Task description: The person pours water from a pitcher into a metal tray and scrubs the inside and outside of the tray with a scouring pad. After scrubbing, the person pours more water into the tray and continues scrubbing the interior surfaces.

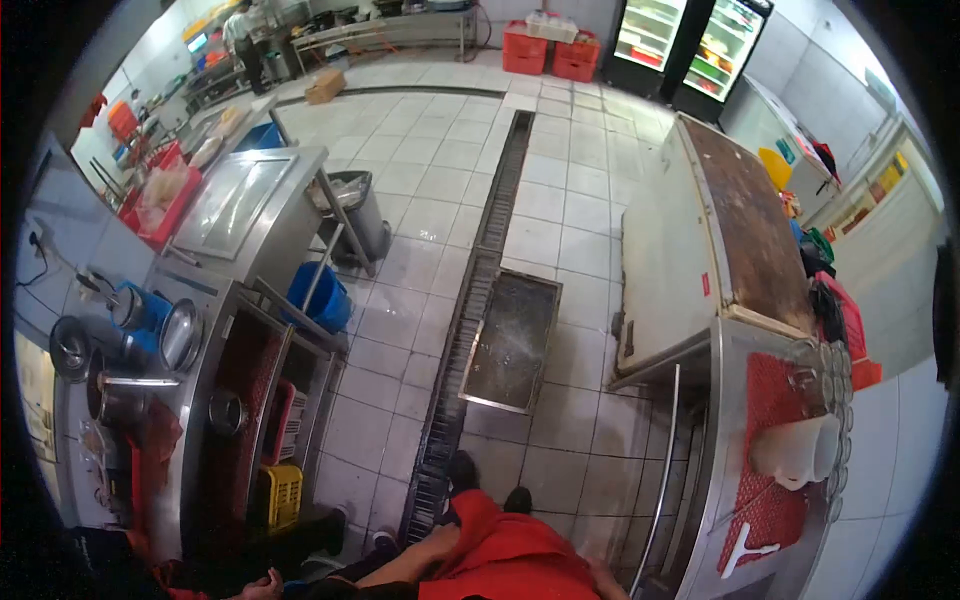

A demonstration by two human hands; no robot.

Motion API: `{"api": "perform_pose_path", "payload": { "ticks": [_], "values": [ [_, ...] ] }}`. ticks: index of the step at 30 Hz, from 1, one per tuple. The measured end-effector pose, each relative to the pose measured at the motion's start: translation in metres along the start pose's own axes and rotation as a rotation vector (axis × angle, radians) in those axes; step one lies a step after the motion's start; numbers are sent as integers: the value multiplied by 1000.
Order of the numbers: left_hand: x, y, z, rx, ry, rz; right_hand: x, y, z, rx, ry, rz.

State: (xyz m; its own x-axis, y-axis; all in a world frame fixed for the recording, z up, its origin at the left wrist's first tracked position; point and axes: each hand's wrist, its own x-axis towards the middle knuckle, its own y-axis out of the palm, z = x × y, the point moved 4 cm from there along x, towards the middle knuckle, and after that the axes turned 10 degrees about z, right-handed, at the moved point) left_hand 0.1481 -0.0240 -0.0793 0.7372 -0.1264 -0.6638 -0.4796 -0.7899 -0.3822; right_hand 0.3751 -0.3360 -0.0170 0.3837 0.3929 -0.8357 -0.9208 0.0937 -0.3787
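Note:
Below me hangs a red apron, its upper edge bunched near two dark shoes. My left hand lies against the apron's left side, with the bare forearm running up to it from the lower left. Its fingers are not clear, so whether it grips the cloth cannot be told. At the apron's right side, only a small part of my right hand shows at the bottom edge, its fingers hidden. The nearest thing on the floor ahead is a rectangular metal-framed panel beside a drain grate.
Another person's hand and dark clothing are close at my left. A steel counter stands left; a white chest with a brown top stands right. A white pitcher sits on a red mat. Two lit fridges stand behind.

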Motion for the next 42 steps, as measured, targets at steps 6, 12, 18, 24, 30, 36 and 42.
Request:
{"api": "perform_pose_path", "payload": {
  "ticks": [6,12,18,24,30,36,42],
  "values": [
    [-8,-37,28,-687,100,55,8,-25,32,62,-163,-162],
    [-69,-45,29,-767,32,265,18,-47,13,273,-53,314],
    [-27,-110,66,-608,-47,416,86,-109,76,-122,96,1206],
    [159,-286,154,-172,-361,-556,387,-189,248,-918,-187,643],
    [289,-345,168,-154,84,-875,802,-112,361,-895,-437,-137],
    [310,-266,155,-546,570,-472,974,-96,348,-948,-209,-471],
    [341,-235,173,-733,496,-569,920,-121,378,-568,-173,-229]
  ]
}}
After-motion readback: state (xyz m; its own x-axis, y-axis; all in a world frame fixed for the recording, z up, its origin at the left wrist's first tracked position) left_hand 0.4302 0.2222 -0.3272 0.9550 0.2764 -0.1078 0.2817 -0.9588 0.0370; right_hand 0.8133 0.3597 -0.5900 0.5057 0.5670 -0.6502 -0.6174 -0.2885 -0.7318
